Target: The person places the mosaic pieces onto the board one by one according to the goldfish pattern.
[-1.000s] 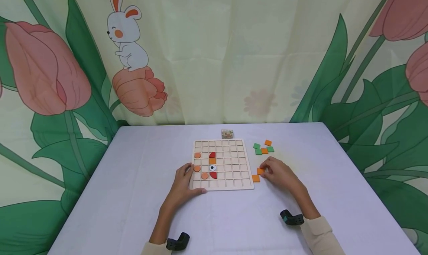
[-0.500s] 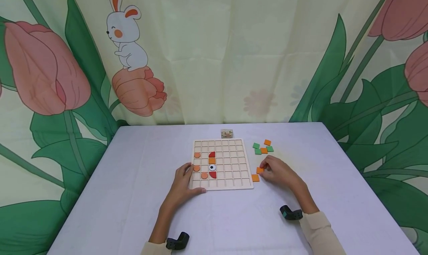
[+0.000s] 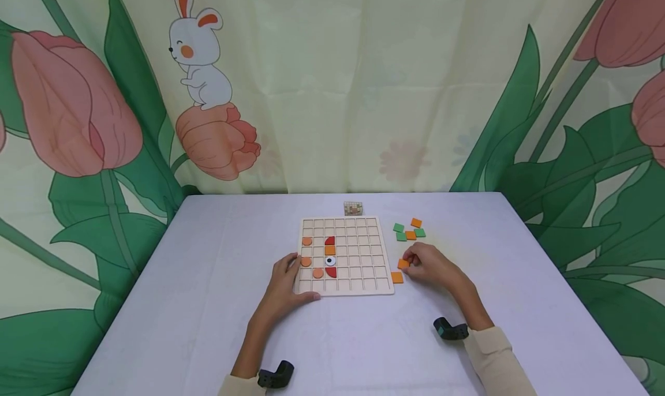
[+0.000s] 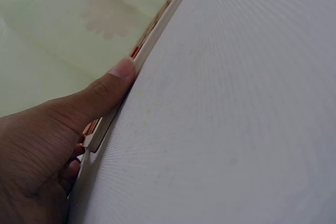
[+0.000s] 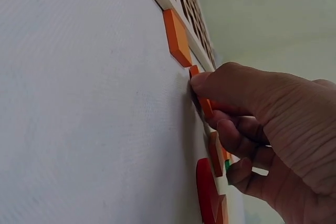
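A pale wooden grid board (image 3: 358,269) lies on the table. My left hand (image 3: 283,283) holds it at the near left corner, the thumb along its front edge and the fingers at its left side. To the right of the board, my right hand (image 3: 431,269) pinches an orange square tile (image 5: 202,95) between thumb and fingers; the tile is tilted. Another orange square tile (image 3: 397,277) lies against the board's right edge. Set in the board are orange discs (image 3: 318,273), red quarter-round pieces (image 3: 331,272), an orange square (image 3: 329,250) and an eye piece (image 3: 330,261).
Beyond the right hand lie loose green tiles (image 3: 398,227) and orange tiles (image 3: 417,222). In the right wrist view, a red piece (image 5: 206,190) shows below the fingers. A small patterned block (image 3: 353,208) stands behind the board. A printed curtain (image 3: 322,96) hangs behind the table.
The right hand has shifted very slightly towards the board with the pinched orange tile. The left hand and the board stay in place.
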`<state>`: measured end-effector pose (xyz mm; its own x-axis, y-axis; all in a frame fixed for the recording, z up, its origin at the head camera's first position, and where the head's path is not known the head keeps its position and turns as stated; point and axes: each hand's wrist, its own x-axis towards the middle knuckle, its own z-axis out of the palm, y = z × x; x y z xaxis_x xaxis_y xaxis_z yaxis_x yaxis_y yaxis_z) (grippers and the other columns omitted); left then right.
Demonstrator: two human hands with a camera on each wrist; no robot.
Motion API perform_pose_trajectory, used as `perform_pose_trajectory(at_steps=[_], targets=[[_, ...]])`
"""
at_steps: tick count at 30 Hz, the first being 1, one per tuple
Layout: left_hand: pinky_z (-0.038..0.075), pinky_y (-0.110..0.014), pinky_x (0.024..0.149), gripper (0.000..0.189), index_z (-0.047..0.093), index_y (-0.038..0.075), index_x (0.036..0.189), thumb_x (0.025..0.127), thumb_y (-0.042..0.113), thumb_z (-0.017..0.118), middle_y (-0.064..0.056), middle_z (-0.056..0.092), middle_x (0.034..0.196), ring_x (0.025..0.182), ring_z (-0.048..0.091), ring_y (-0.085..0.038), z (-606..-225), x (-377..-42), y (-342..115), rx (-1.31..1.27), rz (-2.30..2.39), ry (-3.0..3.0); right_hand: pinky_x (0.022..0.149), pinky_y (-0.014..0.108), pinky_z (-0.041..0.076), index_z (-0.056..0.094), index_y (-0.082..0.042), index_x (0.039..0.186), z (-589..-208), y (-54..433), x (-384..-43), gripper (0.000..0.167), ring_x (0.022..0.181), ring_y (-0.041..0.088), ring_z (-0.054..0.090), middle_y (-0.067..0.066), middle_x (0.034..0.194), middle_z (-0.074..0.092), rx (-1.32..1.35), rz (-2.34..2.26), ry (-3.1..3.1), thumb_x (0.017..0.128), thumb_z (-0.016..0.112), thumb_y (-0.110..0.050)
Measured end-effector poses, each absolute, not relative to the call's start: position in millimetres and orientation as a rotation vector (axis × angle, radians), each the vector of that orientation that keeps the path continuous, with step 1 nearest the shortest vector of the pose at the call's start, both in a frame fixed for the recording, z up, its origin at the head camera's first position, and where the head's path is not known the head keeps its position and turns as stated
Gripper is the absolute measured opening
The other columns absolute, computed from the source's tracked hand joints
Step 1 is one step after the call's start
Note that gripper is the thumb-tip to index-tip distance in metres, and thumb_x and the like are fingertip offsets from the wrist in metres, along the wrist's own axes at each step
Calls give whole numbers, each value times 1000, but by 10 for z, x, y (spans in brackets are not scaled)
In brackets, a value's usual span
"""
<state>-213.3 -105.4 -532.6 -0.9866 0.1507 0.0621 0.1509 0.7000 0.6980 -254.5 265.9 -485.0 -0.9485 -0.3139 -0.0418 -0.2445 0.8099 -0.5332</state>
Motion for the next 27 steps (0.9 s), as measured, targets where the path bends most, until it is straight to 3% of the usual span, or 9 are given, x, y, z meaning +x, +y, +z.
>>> perform_pose_trajectory(at_steps=[17,27], targets=[[35,-46,111,108,37,6,150,65,52,87,-9,28,155,143,21,-29,-5324,-2139,-1059,-270,-1180,-2896,72,28,50,65,-4,103,-4698,2327,-2619,26,87,18,52,1,95,59,-594,-941,2843,83,76,-16],[36,-46,110,109,37,7,151,65,51,87,-8,28,155,143,20,-28,-5336,-2126,-1052,-259,-1210,-2874,67,22,48,65,-7,102,-4820,1918,-2775,22,80,14,51,-1,91,54,-702,-891,2779,86,75,-19]])
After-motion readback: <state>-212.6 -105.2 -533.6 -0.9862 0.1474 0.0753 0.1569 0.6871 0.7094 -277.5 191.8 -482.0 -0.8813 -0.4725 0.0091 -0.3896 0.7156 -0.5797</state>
